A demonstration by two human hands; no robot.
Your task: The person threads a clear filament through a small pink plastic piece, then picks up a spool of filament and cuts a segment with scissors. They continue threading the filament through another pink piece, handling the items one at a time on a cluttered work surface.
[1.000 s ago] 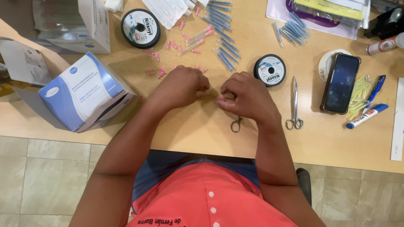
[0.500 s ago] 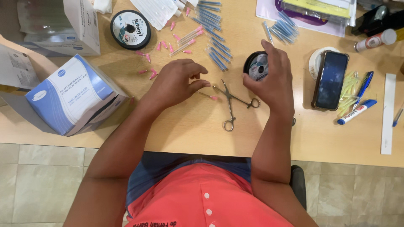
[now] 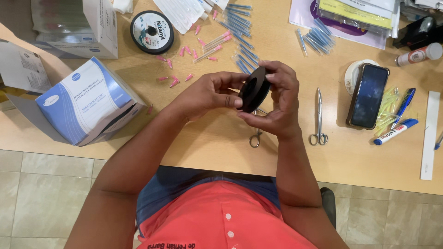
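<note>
- The wooden surface [image 3: 207, 143] carries everything, with the person sitting close against its near edge.
- A blue-and-white carton [image 3: 87, 103] lies on its side at the left, its open flap facing the person, so the contents can be reached.
- The left hand [image 3: 210, 94] and the right hand [image 3: 277, 99] are raised together above the middle of the surface, each curled around one side of a small black spool [image 3: 254, 89].
- That spool is off the surface and held on edge between the two hands; the left fingertips press its near rim while the right fingers wrap over the top and back, which steadies it for fingering the rim.
- A dark phone [image 3: 368, 95] lies flat to the right, out of the way.
- A second, larger black spool [image 3: 152, 31] rests flat at the far left.
- Silver scissors [image 3: 319, 117] lie just right of the hands; another scissor-like tool [image 3: 255, 137] shows partly beneath them.
- Blue capped needles [image 3: 242, 55] and loose pink caps [image 3: 184, 55] are scattered just beyond the hands.
</note>
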